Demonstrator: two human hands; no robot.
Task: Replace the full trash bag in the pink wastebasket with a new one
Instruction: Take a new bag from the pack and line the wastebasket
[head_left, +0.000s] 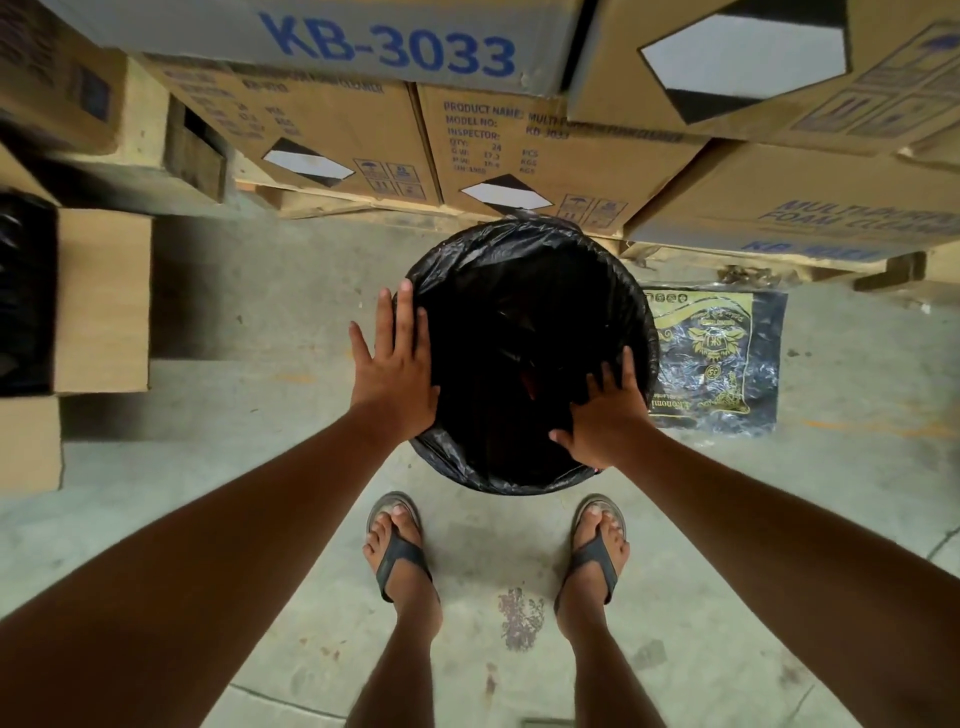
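Observation:
A round wastebasket stands on the concrete floor in front of my feet, lined with a black trash bag (524, 260) folded over its rim. Only a tiny pink sliver of the basket (597, 470) shows at the lower right rim. My left hand (395, 364) lies flat with spread fingers on the left side of the rim. My right hand (608, 410) rests with fingers spread on the near right of the rim, fingertips reaching into the opening. The inside of the bag is dark and its contents cannot be made out.
Stacked cardboard boxes (545, 150) on wooden pallets stand right behind the basket. A flat black packet with gold print (717, 358) lies on the floor to the right. More boxes (98, 301) and something in black plastic (26, 296) sit at the left.

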